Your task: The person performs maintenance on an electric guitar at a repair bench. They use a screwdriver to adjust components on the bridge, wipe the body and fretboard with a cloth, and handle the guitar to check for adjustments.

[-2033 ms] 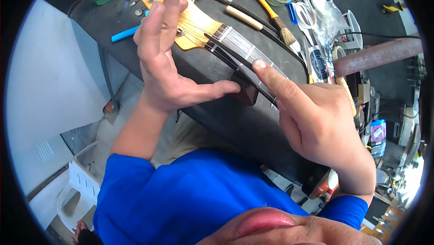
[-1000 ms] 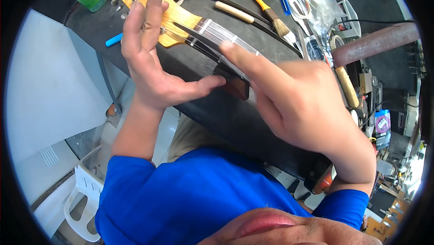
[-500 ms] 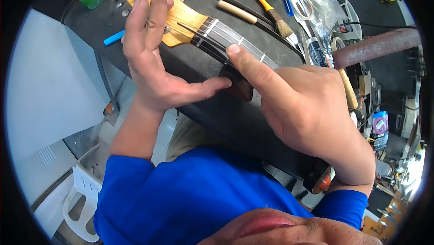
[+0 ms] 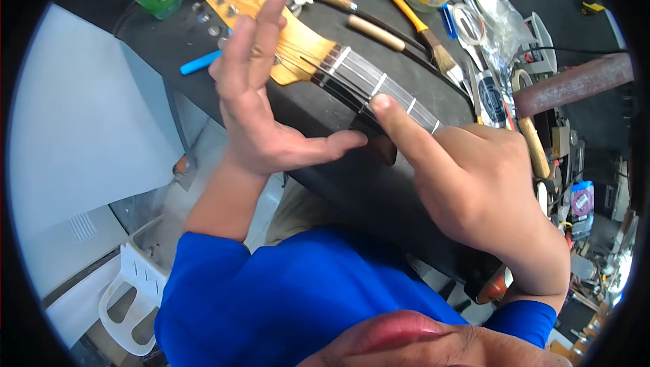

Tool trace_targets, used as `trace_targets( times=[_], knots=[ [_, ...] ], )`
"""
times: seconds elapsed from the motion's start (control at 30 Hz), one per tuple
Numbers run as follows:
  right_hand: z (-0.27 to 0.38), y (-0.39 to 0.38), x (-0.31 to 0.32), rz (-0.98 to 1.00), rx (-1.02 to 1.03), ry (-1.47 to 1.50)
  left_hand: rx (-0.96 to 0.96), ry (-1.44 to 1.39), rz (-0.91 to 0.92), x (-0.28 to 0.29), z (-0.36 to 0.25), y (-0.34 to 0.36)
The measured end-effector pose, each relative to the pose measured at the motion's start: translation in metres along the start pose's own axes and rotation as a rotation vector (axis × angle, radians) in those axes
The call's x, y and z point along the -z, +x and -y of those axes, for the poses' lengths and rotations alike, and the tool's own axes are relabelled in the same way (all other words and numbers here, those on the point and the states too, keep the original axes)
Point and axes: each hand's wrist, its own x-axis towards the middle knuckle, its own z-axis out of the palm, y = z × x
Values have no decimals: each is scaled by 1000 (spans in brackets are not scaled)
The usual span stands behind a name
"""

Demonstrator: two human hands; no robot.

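The person's bare left hand (image 4: 257,120) is kinda hanging wide open beside the yellow wooden guitar neck (image 4: 308,38), which is lying above the dark worktop (image 4: 308,106). Its thumb's hovering by a dark brown block (image 4: 388,150). The bare right hand (image 4: 477,177) is resting its index fingertip on the grey-black fretted fingerboard (image 4: 362,72); can't tell if its curled fingers are gripping anything.

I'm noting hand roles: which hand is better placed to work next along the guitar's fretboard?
Probably the right hand: its extended index fingertip is at the fretboard. The left hand is open by the headstock, its thumb near the dark block.
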Motion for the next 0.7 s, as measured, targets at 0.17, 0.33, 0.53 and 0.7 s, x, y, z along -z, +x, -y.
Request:
trace_targets(
  times=[0.17,0.33,0.53,0.7],
  knots=[
    [-1,-4,-1,11,-16,2,-10,6,-3,-2,4,0],
    [-4,14,-9,-41,5,48,-10,1,-6,-2,7,-2],
    [-8,7,-2,29,-58,177,-18,-27,-8,-3,9,3],
    [-10,8,-1,32,-39,212,-11,63,-20,-1,5,-2]
  ],
)
